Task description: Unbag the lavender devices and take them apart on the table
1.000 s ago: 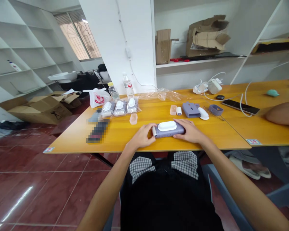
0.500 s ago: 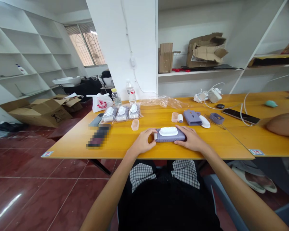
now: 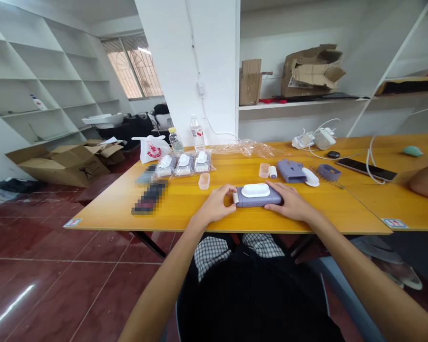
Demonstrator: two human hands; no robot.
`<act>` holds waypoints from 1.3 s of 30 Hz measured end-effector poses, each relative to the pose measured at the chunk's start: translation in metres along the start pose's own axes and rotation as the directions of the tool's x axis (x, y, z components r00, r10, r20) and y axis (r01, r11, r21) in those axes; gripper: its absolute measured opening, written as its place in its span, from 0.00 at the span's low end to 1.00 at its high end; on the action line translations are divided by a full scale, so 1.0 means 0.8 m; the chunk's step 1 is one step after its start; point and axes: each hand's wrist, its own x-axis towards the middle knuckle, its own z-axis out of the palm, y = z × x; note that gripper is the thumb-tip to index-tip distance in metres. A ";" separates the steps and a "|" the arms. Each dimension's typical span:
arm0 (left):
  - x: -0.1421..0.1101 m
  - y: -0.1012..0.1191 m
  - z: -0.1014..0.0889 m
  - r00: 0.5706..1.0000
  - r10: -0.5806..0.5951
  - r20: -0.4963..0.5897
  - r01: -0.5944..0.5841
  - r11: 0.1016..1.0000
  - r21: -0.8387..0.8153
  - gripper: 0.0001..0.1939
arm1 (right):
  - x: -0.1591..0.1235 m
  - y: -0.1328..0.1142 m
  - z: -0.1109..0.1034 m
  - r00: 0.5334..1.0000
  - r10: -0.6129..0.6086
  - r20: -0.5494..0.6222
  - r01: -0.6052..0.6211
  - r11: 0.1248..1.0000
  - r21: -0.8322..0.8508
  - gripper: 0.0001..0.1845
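Note:
A purple case [image 3: 259, 202] lies lengthwise on the table near its front edge, topped by a white oval brush [image 3: 256, 190] with bristles facing up. My left hand [image 3: 216, 205] pinches the pale piece [image 3: 236, 197] at the case's left end between thumb and fingers. Around the right end of the same case, my right hand [image 3: 290, 202] is closed, thumb on the near side and fingers on the far side. Whether the pale piece is separate from the case I cannot tell.
Behind the case are pink cups [image 3: 204, 181], a small white roller [image 3: 273, 172], a purple holder [image 3: 291, 171], a white oval piece [image 3: 310, 177] and a purple ring-shaped part [image 3: 328, 172]. Bagged sets [image 3: 184, 165], bottles [image 3: 197, 134] and a phone [image 3: 366, 169] lie farther out. Another person's arm [image 3: 427, 182] rests at right.
My view has shifted slightly, so the table contents appear a little displaced. Both hands keep their hold on the purple case, which stays in about the same place.

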 end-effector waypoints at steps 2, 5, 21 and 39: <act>0.000 -0.001 0.000 1.000 -0.011 0.001 0.011 1.000 0.006 0.22 | 0.000 0.000 0.001 1.000 0.000 -0.006 0.000 1.000 0.005 0.47; -0.001 -0.003 0.000 1.000 -0.018 0.006 0.018 1.000 0.010 0.23 | -0.001 -0.001 0.002 1.000 0.001 -0.012 -0.001 1.000 0.018 0.47; 0.003 0.005 0.004 0.999 -0.033 -0.016 0.034 0.997 0.074 0.27 | -0.002 -0.006 0.000 1.000 0.023 -0.010 -0.022 0.999 0.028 0.48; 0.003 0.002 0.009 0.993 0.020 0.115 0.025 0.924 -0.381 0.21 | -0.006 0.001 -0.011 0.990 0.122 -0.066 -0.091 0.929 0.358 0.33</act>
